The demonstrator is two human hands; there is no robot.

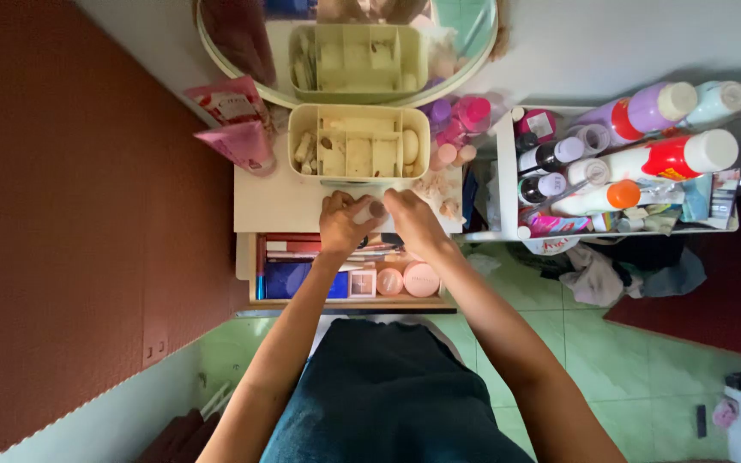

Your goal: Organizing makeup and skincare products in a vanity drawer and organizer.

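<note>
A small pale jar with a brownish cap [370, 208] sits between my two hands, above the front edge of the white dresser top [276, 206]. My left hand [342, 225] curls its fingers around the jar's body; my right hand [413, 219] pinches at the cap end, fingers bent close (whether the cap is on tight I cannot tell). Just behind stands a cream organiser box [359, 142], and below lies an open drawer [349, 279] with round pink compacts [421, 279].
</note>
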